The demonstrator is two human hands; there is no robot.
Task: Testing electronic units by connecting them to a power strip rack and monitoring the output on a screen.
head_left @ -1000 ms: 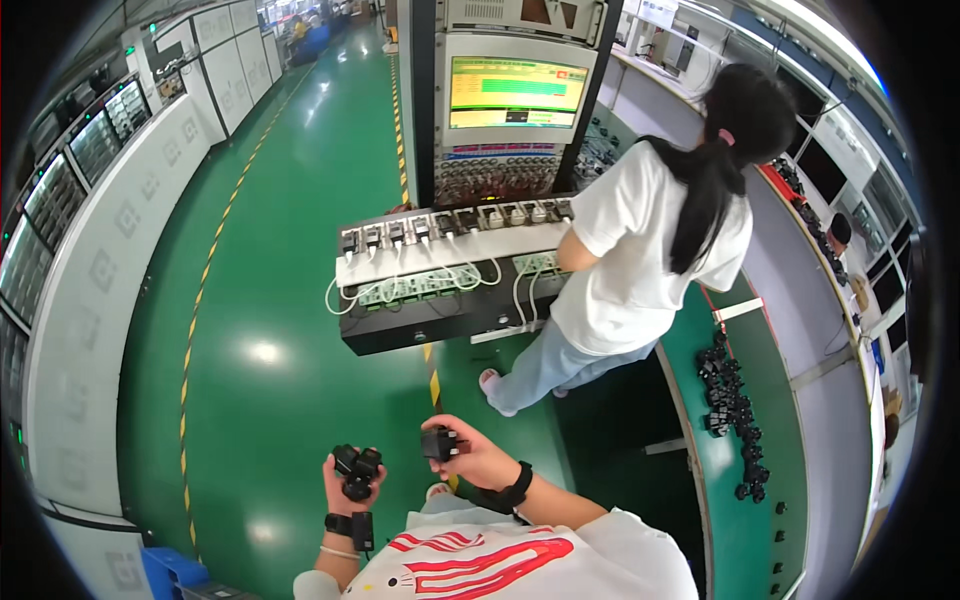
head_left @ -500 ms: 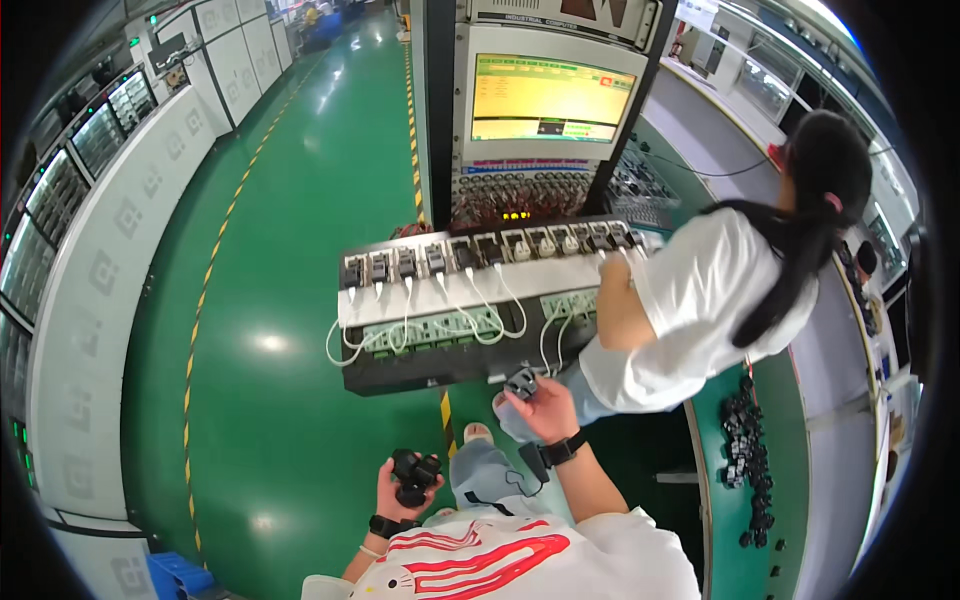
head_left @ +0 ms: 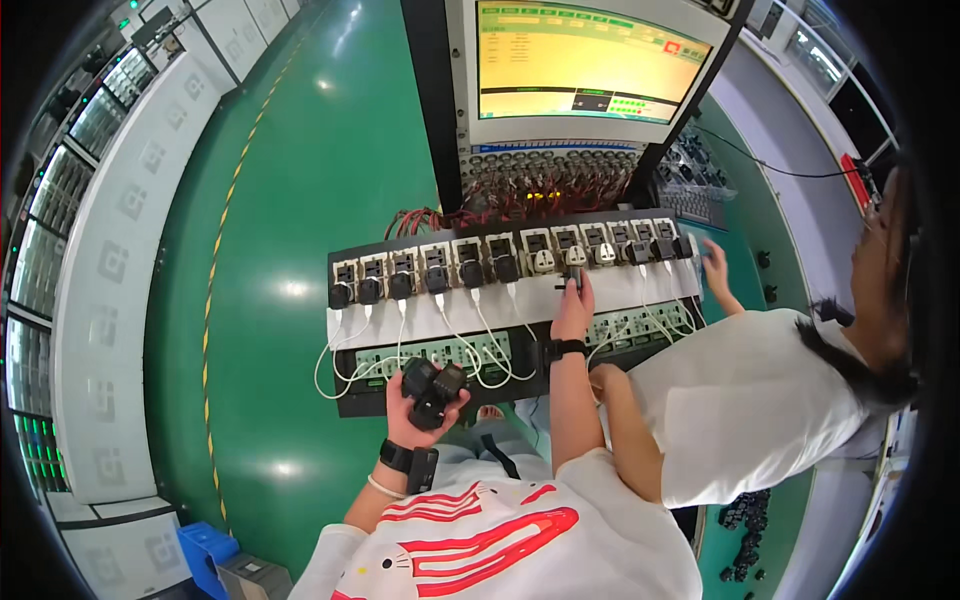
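In my left hand (head_left: 430, 400) is a cluster of black power adapters (head_left: 430, 382), held in front of the test bench. My right hand (head_left: 573, 305) reaches up to the row of sockets and grips a black power adapter (head_left: 573, 280) just in front of a socket with a white plug piece (head_left: 575, 256). Whether that adapter touches the socket cannot be made out. Left of it, several black adapters (head_left: 402, 284) sit in sockets with white cables (head_left: 403, 325) running down to green circuit boards (head_left: 432, 352). More plugged adapters (head_left: 638, 250) stand to the right.
A co-worker (head_left: 750, 410) stands close at my right; one of their hands (head_left: 716, 268) is by the bench's right end. Behind the bench rise a lit screen (head_left: 590, 65) and red wiring (head_left: 415, 222). Loose adapters (head_left: 745, 520) lie at lower right, a blue bin (head_left: 207, 555) at lower left.
I have come closer to the bench. My right hand has moved up and forward with its adapter to the sockets; my left hand has risen. The co-worker has shifted right, drawing a hand off the sockets.
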